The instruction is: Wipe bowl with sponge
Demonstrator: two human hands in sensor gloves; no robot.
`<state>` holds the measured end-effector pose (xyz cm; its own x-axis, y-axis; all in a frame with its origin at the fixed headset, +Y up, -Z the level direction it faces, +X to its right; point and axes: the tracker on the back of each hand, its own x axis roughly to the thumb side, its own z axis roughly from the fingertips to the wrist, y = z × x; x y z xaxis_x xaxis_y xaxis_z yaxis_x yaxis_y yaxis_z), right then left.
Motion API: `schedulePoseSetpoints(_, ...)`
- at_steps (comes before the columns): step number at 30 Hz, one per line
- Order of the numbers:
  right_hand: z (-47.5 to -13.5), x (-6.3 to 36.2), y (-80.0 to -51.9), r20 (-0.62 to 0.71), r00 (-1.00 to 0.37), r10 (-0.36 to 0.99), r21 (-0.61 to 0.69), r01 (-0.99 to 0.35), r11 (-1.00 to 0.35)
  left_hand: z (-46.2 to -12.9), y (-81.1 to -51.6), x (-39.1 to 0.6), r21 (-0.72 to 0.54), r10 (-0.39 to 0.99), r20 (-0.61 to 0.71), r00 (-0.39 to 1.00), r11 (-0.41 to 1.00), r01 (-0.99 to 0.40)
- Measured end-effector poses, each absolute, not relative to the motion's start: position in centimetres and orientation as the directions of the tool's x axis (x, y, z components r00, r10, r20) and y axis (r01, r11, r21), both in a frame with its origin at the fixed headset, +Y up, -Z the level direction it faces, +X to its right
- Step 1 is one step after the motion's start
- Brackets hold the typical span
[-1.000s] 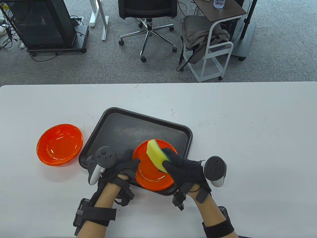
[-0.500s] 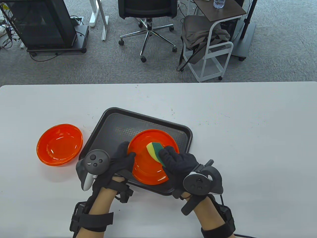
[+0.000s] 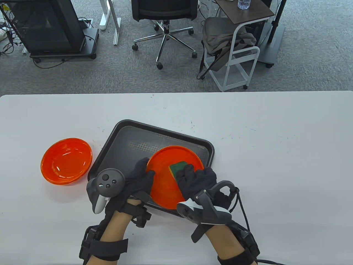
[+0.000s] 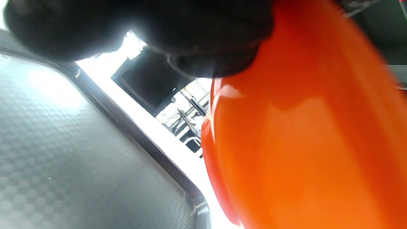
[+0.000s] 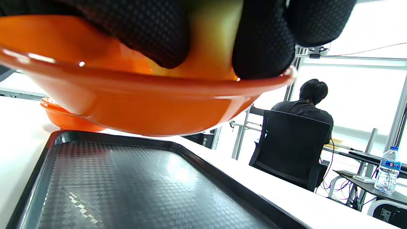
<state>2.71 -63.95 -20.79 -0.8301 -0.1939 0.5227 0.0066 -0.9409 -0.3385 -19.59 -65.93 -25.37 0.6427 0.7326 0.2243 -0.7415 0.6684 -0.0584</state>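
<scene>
An orange bowl (image 3: 168, 176) is held tilted above the black tray (image 3: 129, 143). My left hand (image 3: 138, 179) grips the bowl's left rim; the bowl's underside fills the left wrist view (image 4: 302, 143). My right hand (image 3: 194, 179) holds a yellow-green sponge (image 3: 178, 167) and presses it inside the bowl, green side up. In the right wrist view my fingers (image 5: 264, 41) clasp the yellow sponge (image 5: 210, 38) over the bowl's rim (image 5: 159, 105), which hangs above the tray (image 5: 127, 190).
A second orange bowl (image 3: 66, 161) sits on the white table (image 3: 275, 151) left of the tray, also seen in the right wrist view (image 5: 63, 122). An office chair (image 3: 165, 16), a white cart (image 3: 237, 55) and a monitor stand (image 3: 47, 30) are beyond the table's far edge.
My right hand rolled over and pushed the sponge down into the bowl, from standing yellow-side out to lying green-side up. The bowl tilted and shifted slightly; my left hand kept its hold.
</scene>
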Motion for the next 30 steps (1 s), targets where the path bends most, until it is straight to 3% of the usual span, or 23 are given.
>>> schedulePoseSetpoints(10, -20.5, 1.2, -65.0, 0.711, -0.699, -0.074, -0.249, -0.152, -0.956, -25.3, -66.1, -19.1, -0.031, 0.68, 0.245, 0.691, 0.718, -0.696)
schedulePoseSetpoints(15, -20.3, 0.7, -65.2, 0.745, -0.667, -0.014, -0.133, -0.129, -0.983, -25.5, -65.8, -20.2, 0.004, 0.688, 0.222, 0.691, 0.708, -0.706)
schedulePoseSetpoints(25, -20.8, 1.2, -65.2, 0.6, -0.794, -0.1, -0.09, 0.057, -0.994, -25.6, -65.5, -21.3, 0.02, 0.693, 0.206, 0.691, 0.703, -0.711)
schedulePoseSetpoints(30, -21.3, 2.0, -65.3, 0.529, -0.838, -0.13, -0.139, 0.065, -0.988, -25.6, -65.5, -20.5, -0.062, 0.685, 0.239, 0.688, 0.718, -0.693)
